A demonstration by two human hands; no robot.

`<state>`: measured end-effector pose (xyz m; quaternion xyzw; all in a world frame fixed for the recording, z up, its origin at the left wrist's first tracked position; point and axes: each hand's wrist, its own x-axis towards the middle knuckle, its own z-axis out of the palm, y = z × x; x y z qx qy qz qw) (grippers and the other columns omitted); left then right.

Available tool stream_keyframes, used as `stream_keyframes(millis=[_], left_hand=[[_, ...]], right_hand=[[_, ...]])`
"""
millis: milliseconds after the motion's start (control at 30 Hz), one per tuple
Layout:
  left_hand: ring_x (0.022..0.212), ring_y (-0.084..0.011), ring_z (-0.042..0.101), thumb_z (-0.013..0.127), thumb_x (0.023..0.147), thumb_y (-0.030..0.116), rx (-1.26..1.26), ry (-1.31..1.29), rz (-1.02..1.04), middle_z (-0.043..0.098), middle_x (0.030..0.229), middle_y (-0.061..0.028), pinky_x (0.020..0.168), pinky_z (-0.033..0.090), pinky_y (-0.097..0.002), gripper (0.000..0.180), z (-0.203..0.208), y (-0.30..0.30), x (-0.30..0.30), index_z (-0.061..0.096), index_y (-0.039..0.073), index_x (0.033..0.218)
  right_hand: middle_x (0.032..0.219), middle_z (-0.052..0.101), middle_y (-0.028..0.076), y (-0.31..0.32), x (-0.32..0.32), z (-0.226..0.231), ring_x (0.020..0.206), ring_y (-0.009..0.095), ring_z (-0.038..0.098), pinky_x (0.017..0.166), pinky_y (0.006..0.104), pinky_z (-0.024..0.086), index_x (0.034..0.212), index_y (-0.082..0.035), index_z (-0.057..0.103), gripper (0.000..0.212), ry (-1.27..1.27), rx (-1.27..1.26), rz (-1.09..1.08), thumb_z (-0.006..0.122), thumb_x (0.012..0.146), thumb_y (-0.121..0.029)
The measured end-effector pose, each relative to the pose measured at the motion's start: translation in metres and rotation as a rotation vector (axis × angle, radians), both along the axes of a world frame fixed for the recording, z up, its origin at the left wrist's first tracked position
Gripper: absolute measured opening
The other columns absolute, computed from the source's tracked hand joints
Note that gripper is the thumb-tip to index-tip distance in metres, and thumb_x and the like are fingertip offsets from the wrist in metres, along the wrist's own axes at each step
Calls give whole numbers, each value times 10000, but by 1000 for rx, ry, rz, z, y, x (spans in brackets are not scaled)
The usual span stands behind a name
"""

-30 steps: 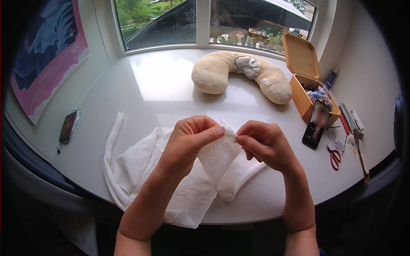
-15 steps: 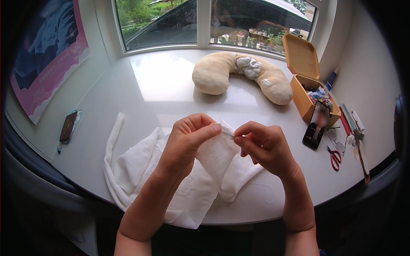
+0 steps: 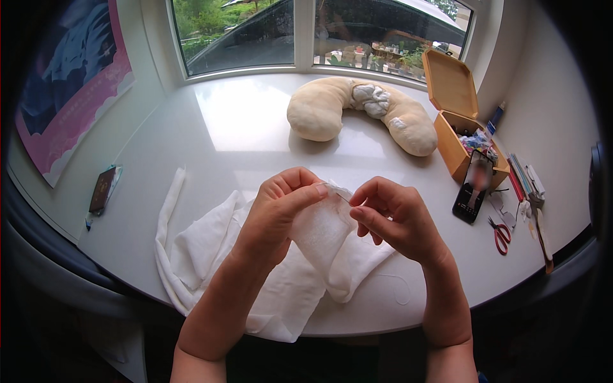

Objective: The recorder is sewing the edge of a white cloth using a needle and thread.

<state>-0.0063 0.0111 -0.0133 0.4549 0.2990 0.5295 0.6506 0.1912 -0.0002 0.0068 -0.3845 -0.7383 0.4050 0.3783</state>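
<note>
White fabric (image 3: 290, 290) lies in loose folds on the table's near part, with one part raised between my hands. My left hand (image 3: 281, 214) is closed on the raised edge, pinching it between thumb and fingers. Just right of it, my right hand (image 3: 396, 214) pinches a thin sewing needle (image 3: 343, 199) whose tip end meets the fabric edge. A loose white thread (image 3: 403, 292) curls on the table below my right hand.
A beige U-shaped pillow (image 3: 316, 115) with white stuffing showing lies near the window. An open wooden box (image 3: 452, 150) stands at the right, a phone (image 3: 473, 191) leaning on it. Red-handled pliers (image 3: 502, 239) lie nearer. A small dark booklet (image 3: 102, 189) is far left.
The fabric edge between my hands has shifted slightly, and more of the needle now shows between my right fingertips and the cloth. Both arms stay nearly in place.
</note>
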Motion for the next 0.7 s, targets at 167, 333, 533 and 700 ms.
stream_keyframes(millis=[167,333,533,700], left_hand=[[682,-112,616,657,797,149,-19,9,-20,646,773,-85,667,516,-252,128,3,-2,0,585,50,835],[676,-103,602,652,798,149,-26,10,-37,633,752,-62,668,506,-249,113,3,-2,0,584,58,806],[672,-111,602,640,804,148,-71,-54,-91,625,748,-60,654,509,-244,109,4,-2,-1,579,58,807],[671,-104,597,624,822,140,-79,-84,-104,617,751,-54,628,504,-239,100,4,-2,-1,561,62,817]], right_hand=[[629,585,3,0,1,3,549,33,525,456,179,416,912,22,634,136,-2,-62,14,600,877,-105],[649,591,-9,1,2,3,558,33,504,493,182,420,930,19,645,138,24,-33,56,591,883,-99],[699,603,-12,4,3,-1,575,29,487,517,178,421,950,9,644,130,108,-92,113,572,888,-80],[697,594,-19,4,3,-2,576,27,479,518,175,415,969,-6,643,133,120,-117,129,560,893,-78]])
